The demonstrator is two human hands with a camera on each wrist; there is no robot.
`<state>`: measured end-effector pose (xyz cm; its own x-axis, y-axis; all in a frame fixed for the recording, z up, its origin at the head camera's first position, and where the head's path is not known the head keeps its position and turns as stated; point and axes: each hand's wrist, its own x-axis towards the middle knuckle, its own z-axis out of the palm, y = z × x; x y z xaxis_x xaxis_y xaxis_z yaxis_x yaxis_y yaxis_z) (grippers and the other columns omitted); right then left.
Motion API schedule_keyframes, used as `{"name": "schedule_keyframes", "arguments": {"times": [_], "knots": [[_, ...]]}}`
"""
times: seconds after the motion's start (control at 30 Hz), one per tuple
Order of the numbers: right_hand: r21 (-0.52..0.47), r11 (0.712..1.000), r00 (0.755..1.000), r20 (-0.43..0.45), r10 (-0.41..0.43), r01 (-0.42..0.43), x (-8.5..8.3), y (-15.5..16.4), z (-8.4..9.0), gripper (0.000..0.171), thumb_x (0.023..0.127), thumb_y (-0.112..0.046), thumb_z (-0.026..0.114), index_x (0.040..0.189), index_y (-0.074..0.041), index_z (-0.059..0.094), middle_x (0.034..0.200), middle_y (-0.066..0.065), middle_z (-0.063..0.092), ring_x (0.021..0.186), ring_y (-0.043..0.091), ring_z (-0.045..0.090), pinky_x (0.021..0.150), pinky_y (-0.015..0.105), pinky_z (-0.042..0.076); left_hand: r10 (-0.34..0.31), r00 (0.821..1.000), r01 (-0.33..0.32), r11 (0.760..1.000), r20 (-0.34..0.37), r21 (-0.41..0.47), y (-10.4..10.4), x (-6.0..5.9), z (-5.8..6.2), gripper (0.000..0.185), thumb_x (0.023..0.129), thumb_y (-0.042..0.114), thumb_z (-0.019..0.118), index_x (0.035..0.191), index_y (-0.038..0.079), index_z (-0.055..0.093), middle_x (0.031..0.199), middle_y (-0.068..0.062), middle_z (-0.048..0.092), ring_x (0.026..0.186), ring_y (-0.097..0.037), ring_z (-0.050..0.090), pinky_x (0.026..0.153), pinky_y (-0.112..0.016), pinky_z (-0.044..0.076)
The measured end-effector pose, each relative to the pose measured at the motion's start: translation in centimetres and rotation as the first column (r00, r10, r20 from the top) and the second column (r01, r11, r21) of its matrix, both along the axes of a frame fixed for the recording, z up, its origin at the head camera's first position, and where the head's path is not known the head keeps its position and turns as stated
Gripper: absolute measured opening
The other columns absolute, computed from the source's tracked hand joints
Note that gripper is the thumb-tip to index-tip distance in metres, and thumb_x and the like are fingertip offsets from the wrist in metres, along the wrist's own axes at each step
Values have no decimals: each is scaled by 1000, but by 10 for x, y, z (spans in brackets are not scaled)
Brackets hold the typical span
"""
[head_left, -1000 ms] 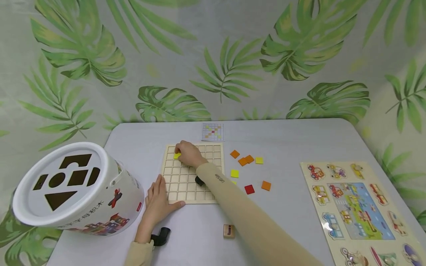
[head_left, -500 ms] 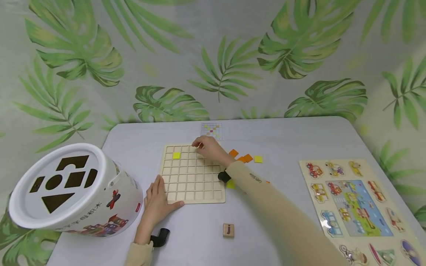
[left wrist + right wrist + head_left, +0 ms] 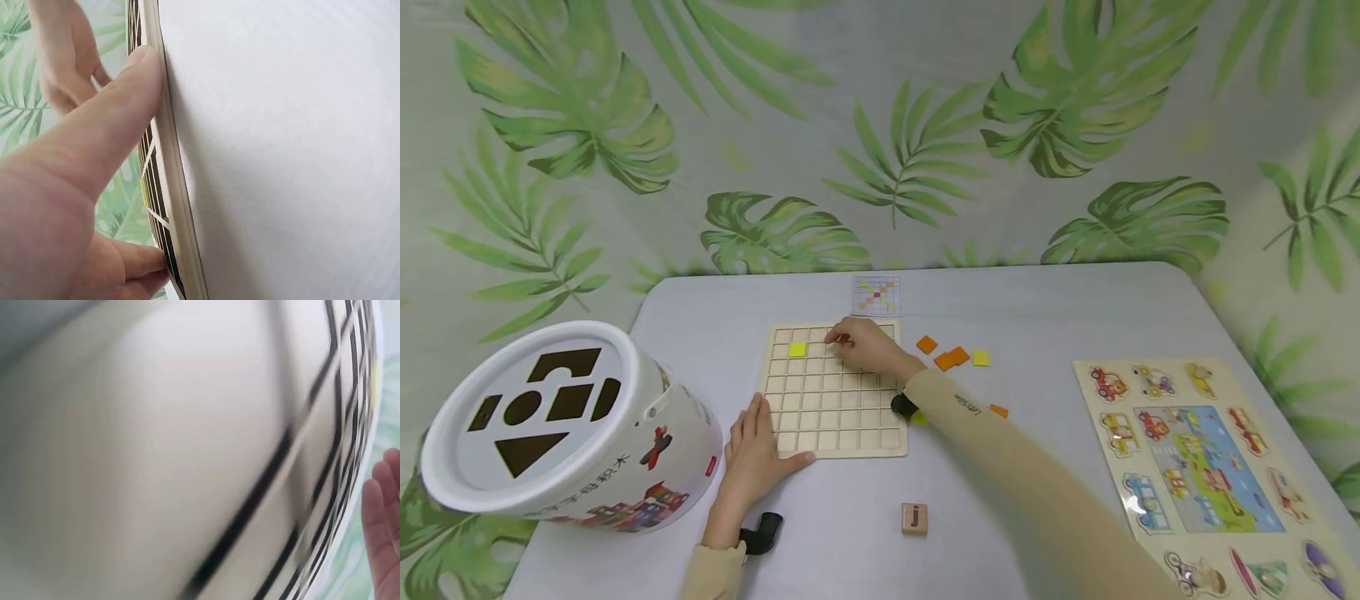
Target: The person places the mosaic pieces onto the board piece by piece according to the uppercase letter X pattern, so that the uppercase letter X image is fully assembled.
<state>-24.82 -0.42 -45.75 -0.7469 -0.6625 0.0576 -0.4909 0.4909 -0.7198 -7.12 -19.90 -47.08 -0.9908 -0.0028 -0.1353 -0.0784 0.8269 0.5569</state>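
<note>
A wooden grid board (image 3: 820, 417) lies mid-table with one yellow tile (image 3: 797, 350) in its second row near the left. My right hand (image 3: 844, 340) hovers over the board's top row, fingers bent down toward the cells, and no tile shows in them. My left hand (image 3: 758, 450) rests flat at the board's front left corner, its thumb along the front edge; the left wrist view shows that thumb (image 3: 106, 125) pressed against the board's rim (image 3: 172, 187). The right wrist view is blurred, showing only grid lines (image 3: 325, 450).
Loose orange tiles (image 3: 951, 359) and a yellow one (image 3: 981, 358) lie right of the board. A pattern card (image 3: 877, 295) sits behind it. A lettered wooden cube (image 3: 914, 517) is in front, a white shape-sorter bucket (image 3: 561, 425) at left, and a vehicle puzzle (image 3: 1202, 467) at right.
My right hand let go of the yellow tile on the board, moved right along the top row, then drifted slightly back left. The left hand stayed put.
</note>
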Motion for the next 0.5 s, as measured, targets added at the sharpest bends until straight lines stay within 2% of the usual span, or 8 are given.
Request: {"name": "schedule_keyframes", "arguments": {"times": [0.17,0.3,0.5], "knots": [[134,989,993,-99,70,-56,1,-44,1,29,91,-4,61,120,-7,66,121,5,61,115,19,54,98,27,40,1,1000,-1,1000,0,-1,0,0,0,111,75,41,80,146,-13,14,155,-25,5,135,-49,9,100,-67,14],[250,966,986,-134,100,-64,1,-57,1,29,93,-9,62,121,-11,67,126,3,59,121,19,50,104,27,34,-4,1000,4,1000,8,-1,0,0,-2,111,76,43,79,147,-12,13,156,-25,4,136,-49,8,101,-67,14],[277,960,988,-125,89,-51,0,-56,1,27,94,-6,59,119,-10,68,121,2,62,117,19,52,104,26,34,-3,1000,3,1000,-5,-5,-1,0,-3,112,76,44,79,147,-12,14,156,-25,4,136,-49,8,101,-66,14]]}}
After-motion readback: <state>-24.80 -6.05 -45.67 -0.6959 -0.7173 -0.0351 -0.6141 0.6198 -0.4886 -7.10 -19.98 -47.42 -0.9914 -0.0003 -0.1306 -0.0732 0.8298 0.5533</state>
